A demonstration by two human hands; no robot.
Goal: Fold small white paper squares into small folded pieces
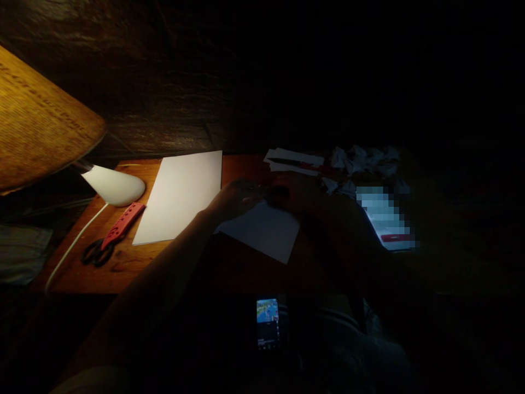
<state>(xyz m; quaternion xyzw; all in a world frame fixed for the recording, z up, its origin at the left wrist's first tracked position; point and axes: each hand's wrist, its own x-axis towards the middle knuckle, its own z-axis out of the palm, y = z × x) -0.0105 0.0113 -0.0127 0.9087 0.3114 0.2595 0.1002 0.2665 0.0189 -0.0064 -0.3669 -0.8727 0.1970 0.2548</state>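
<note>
Both hands meet at the far edge of a white sheet of paper [262,232], which lies at an angle on the table. My left hand [240,194] has its fingers curled in at the sheet's upper left. Deep shadow covers my right hand [293,191], bent over the upper right edge with the paper in its closed fingers. Exact fingertip positions are hard to make out. Left of my left hand lies a larger stack or sheet of white paper [184,191]. Beyond my right hand are white paper strips [293,156] with a dark, red-handled tool [303,164] on them.
A lamp with a yellow shade [45,120] and white base [117,186] stands at left. Scissors in a red sheath [121,227] lie by its cord. Folded white paper pieces [365,161] and a lit screen [383,216] are right. A lit phone [267,324] rests below the table edge.
</note>
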